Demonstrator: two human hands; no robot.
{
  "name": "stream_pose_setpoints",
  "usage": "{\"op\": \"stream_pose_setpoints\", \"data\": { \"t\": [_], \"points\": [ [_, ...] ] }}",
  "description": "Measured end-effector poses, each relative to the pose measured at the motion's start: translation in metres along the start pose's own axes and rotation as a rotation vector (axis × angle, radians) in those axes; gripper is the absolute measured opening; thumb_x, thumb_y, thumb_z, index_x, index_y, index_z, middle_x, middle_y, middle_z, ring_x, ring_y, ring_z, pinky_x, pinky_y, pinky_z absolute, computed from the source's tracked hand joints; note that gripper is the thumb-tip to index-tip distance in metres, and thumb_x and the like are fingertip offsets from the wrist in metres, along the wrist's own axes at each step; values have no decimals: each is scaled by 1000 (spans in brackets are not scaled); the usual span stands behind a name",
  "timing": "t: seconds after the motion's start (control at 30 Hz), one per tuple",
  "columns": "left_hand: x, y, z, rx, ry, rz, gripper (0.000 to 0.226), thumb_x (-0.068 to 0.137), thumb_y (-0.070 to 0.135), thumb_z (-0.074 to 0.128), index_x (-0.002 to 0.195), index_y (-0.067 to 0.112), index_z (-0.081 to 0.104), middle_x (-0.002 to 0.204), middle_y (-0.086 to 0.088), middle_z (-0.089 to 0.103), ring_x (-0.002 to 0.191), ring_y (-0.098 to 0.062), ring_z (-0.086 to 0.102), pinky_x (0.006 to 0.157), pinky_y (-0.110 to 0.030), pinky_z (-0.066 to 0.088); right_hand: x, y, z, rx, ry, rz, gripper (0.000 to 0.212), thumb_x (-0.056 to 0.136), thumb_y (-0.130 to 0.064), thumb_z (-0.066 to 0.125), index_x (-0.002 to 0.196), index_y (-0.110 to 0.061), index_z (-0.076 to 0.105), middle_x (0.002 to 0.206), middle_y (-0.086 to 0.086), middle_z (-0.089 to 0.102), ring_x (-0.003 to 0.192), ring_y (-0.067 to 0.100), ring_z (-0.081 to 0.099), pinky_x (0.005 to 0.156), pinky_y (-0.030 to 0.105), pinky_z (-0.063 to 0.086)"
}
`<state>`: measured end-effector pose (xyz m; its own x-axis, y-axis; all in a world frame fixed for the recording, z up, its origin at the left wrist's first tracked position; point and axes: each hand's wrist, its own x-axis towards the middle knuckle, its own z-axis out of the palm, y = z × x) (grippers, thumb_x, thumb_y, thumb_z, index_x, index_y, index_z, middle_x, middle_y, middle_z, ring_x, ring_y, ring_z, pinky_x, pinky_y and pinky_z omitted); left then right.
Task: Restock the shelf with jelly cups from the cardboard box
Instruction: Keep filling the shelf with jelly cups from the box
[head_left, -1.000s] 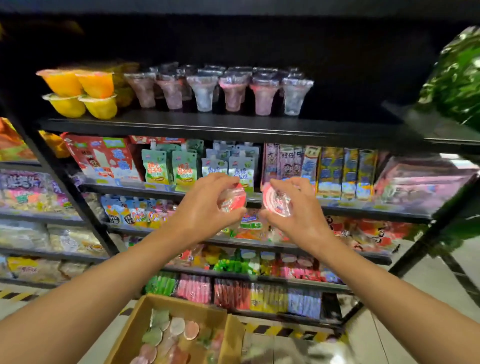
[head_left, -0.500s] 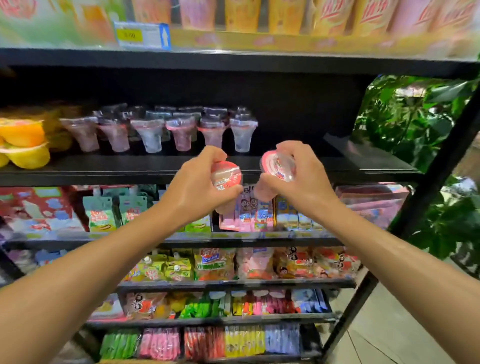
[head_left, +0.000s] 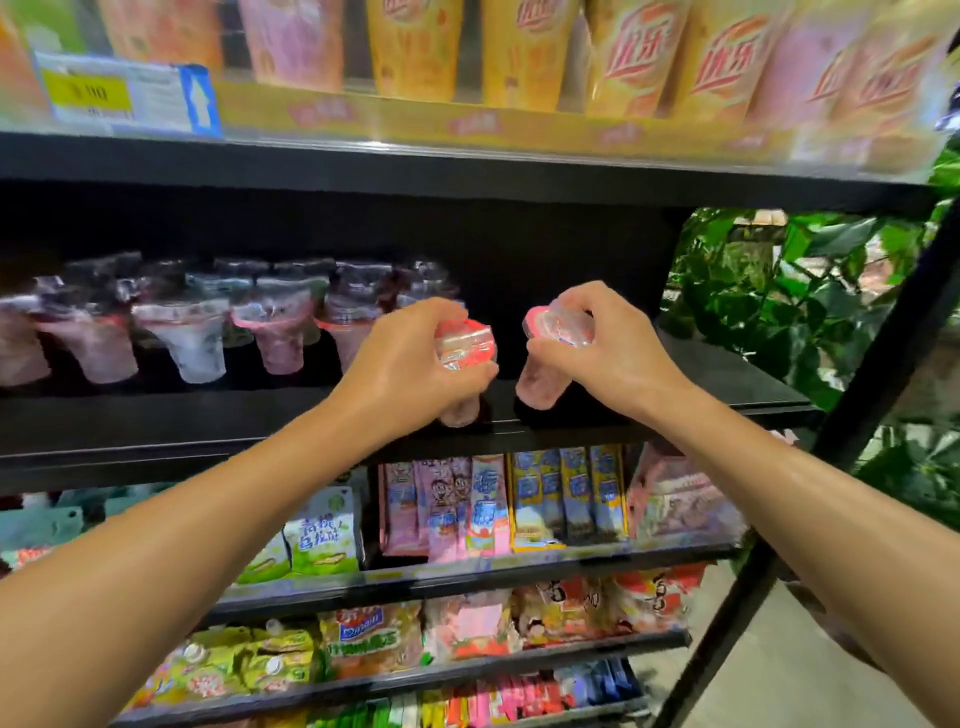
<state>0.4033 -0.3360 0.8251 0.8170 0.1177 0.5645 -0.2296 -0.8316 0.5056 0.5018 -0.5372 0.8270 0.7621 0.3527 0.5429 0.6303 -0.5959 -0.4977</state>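
Both hands have risen to mid-frame: I see my left grip (head_left: 415, 364) holding one jelly cup (head_left: 464, 347), right grip (head_left: 608, 348) holding another (head_left: 540, 382), over the black shelf (head_left: 208, 421).

price tag (head_left: 127, 93) blurred, top cups (head_left: 524, 52) cropped
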Motion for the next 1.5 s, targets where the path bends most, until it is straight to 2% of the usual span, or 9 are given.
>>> {"op": "stream_pose_setpoints", "data": {
  "t": [0.23, 0.4, 0.57, 0.73, 0.9, 1.07, 1.23, 1.37, 1.5],
  "points": [
    [38, 7, 47, 37, -34, -19, 61, 79, 41, 79, 131, 18, 57, 104, 10, 60, 92, -5, 59, 81, -24, 52, 31, 51, -1, 27, -69, 62, 60, 77, -49, 79, 126, -20, 59, 117, 0, 60, 104, 16, 58, 80, 26, 45],
    [64, 13, 75, 113, -14, -77, 71, 79, 46, 77, 138, 13, 56, 125, -1, 65, 107, -9, 61, 87, -19, 44, 55, 82, -10, 27, -181, 57, 56, 79, -49, 78, 119, -14, 62, 108, -1, 65, 94, 13, 60, 78, 28, 49],
    [86, 20, 96, 171, -21, -212, 66, 81, 51, 73, 135, 16, 57, 97, 1, 72, 86, -9, 65, 79, -27, 52, 77, 107, -8, 25, -249, 3, 56, 78, -55, 75, 121, -23, 58, 115, -2, 62, 104, 16, 59, 86, 33, 49],
    [100, 24, 112, 298, -35, -274, 59, 87, 51, 66, 136, 23, 49, 76, 8, 59, 78, -15, 59, 68, -28, 41, 96, 116, 1, 33, -292, -6, 52, 78, -47, 79, 120, -28, 56, 118, -2, 58, 104, 19, 58, 83, 33, 50],
    [99, 24, 116, 272, -22, -264, 58, 88, 46, 67, 137, 21, 48, 118, -3, 65, 108, -22, 62, 86, -31, 46, 102, 119, 6, 8, -360, 9, 65, 74, -44, 82, 129, -32, 50, 125, -4, 51, 107, 20, 57, 91, 38, 52],
    [96, 23, 117, 302, -29, -205, 62, 89, 49, 64, 140, 20, 47, 126, -3, 61, 110, -21, 60, 88, -31, 46, 103, 119, 9, 19, -347, -17, 69, 76, -46, 81, 135, -30, 48, 130, -3, 50, 108, 18, 55, 91, 36, 51],
    [93, 20, 111, 333, -47, -197, 72, 86, 60, 63, 144, 22, 43, 107, 1, 60, 100, -21, 63, 79, -29, 45, 101, 114, 3, -15, -363, -33, 67, 84, -50, 73, 141, -28, 45, 132, -1, 49, 114, 19, 53, 92, 33, 47],
    [81, 21, 102, 322, -55, -182, 85, 82, 69, 60, 152, 30, 34, 83, 8, 64, 74, -9, 60, 68, -28, 50, 97, 115, -3, -14, -369, -48, 62, 92, -45, 65, 146, -25, 43, 143, 3, 46, 126, 24, 49, 94, 32, 43],
    [62, 20, 92, 324, -44, -155, 86, 80, 75, 41, 154, 32, 31, 119, 0, 67, 107, -15, 61, 92, -43, 52, 87, 115, 0, -1, -300, -49, 54, 96, -36, 59, 147, -26, 44, 150, 4, 42, 136, 27, 41, 107, 44, 41]
  ]
}}
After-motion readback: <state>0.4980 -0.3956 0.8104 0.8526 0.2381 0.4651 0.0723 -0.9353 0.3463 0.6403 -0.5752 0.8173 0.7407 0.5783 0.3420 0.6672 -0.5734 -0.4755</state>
